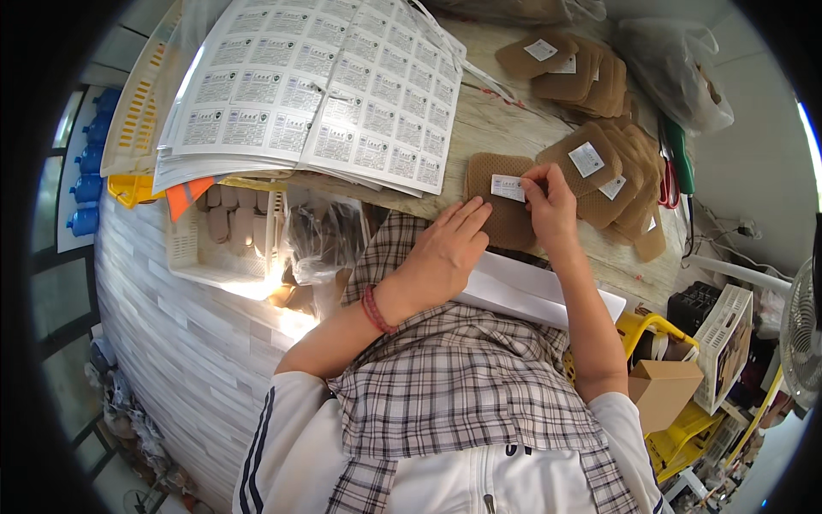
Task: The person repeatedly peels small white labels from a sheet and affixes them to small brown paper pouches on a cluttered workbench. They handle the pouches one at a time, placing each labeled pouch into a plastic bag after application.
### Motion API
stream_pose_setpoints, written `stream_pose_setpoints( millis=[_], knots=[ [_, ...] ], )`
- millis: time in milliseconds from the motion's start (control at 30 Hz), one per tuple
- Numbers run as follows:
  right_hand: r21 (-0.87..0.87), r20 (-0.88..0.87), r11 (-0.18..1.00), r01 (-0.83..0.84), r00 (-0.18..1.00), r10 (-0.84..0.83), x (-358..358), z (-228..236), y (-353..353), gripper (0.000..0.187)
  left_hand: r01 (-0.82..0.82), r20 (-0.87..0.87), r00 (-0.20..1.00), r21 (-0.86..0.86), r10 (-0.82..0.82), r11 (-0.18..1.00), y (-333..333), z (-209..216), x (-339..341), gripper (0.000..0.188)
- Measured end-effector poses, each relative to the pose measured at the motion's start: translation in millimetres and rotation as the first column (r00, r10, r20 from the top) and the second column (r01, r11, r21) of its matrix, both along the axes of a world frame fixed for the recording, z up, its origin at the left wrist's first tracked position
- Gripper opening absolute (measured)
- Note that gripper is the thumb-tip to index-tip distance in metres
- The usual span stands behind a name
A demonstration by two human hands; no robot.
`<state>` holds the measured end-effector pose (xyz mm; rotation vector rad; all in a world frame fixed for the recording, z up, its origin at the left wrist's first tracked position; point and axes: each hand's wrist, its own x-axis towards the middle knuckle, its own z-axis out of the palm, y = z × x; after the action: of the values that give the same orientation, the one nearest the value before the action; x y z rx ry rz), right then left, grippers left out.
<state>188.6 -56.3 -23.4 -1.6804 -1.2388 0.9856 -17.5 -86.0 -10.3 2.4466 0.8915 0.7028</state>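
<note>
A brown textured fabric pad lies at the table's front edge, right in front of me. On its upper part sits a small white printed label. The fingers of my right hand are pinched at the label's right end. My left hand rests with outstretched fingers on the pad's left side, holding nothing. Close by on the right is a fanned pile of similar brown pads with white labels on several. Farther back lies another labelled pile.
Stacked sheets of printed labels cover the table's left. Red-handled scissors and a green-handled tool stand at the right edge. White paper lies over my lap. Crates, including a cream one, and a cardboard box flank me.
</note>
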Motion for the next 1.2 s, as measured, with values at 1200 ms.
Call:
stream_pose_setpoints(
  millis=[1200],
  knots=[
    [0.221,0.242,0.973,-0.073,0.97,0.018,-6.6,-3.2,-3.2,0.007,0.005,-0.127,0.992,0.027,-0.001,1.0,2.0,8.5,7.9,0.008]
  ],
)
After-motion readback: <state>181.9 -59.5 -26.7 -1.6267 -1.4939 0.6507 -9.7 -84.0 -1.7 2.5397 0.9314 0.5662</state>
